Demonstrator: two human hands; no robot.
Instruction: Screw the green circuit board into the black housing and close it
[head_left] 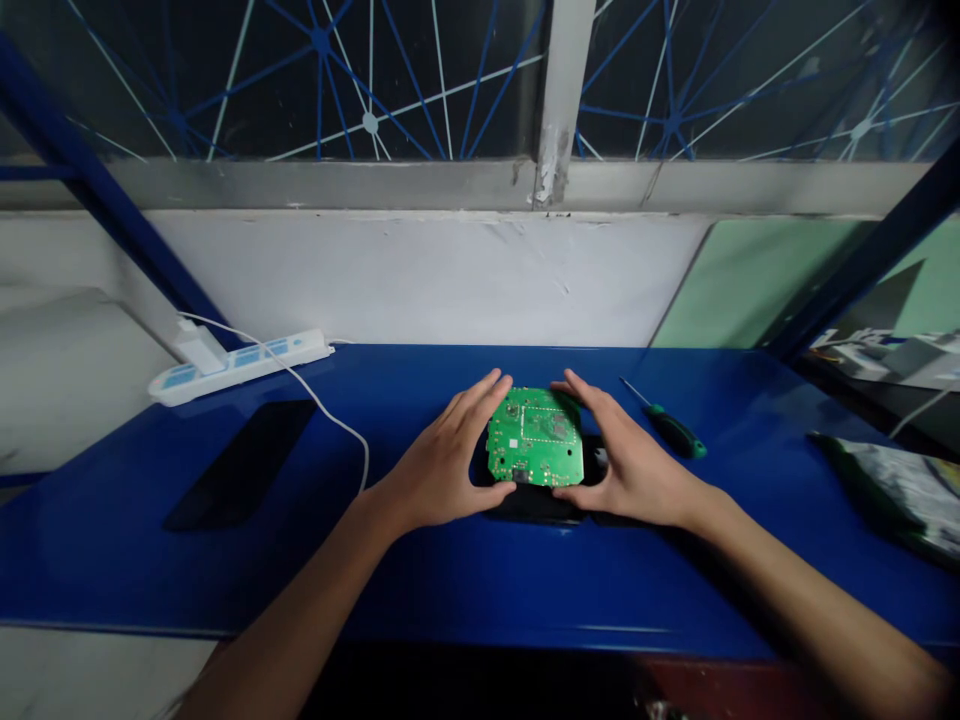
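Observation:
Between my two hands is a green circuit board (pixel 541 445), its face with small parts and a dotted rectangle turned up toward me. My left hand (pixel 448 455) grips the board's left side, thumb at the near edge and fingers at the far edge. On the opposite side my right hand (pixel 628 455) holds it the same way. Beneath the board lies a black casing (pixel 534 505), largely hidden by the board and hands. Whether the board touches the casing I cannot tell.
A green-handled screwdriver (pixel 673 430) lies right of my right hand. On the left are a flat black panel (pixel 241 465), a white power strip (pixel 247 365) and a white cable (pixel 322 400). A silvery bag (pixel 900 485) sits at the right of the blue table (pixel 480 580).

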